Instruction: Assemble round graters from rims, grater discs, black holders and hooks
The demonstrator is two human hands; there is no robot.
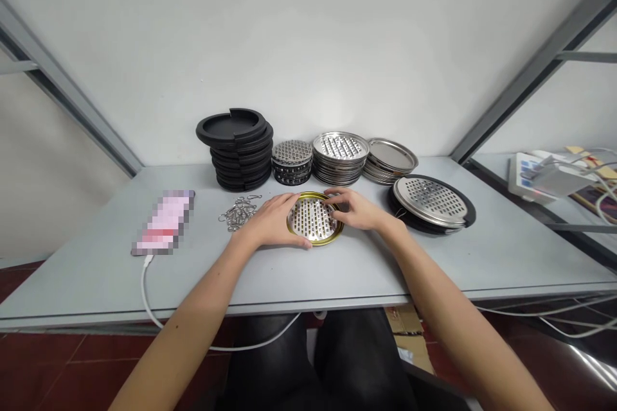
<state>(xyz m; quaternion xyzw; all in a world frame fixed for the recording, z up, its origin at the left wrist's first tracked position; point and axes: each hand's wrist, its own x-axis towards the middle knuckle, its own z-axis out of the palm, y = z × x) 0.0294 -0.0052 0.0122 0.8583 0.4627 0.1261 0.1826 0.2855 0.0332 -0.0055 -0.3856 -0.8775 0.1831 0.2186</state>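
Note:
A round metal grater disc with a gold rim (314,221) lies on the grey table in front of me. My left hand (277,221) is around its left edge, thumb at the near side and fingers at the far side. At the right edge, my right hand (354,209) touches the rim with bent fingers. A pile of small metal clips (240,213) lies just left of my left hand. Behind the disc stand a stack of small grater discs (292,153) and a stack of larger silver grater discs (340,148).
Stacked black round trays (241,154) stand at the back left, plain metal rings and plates (393,156) at the back right. A black holder with a grater disc (431,200) sits right. A phone (164,223) with a white cable lies left; a power strip (525,176) is far right.

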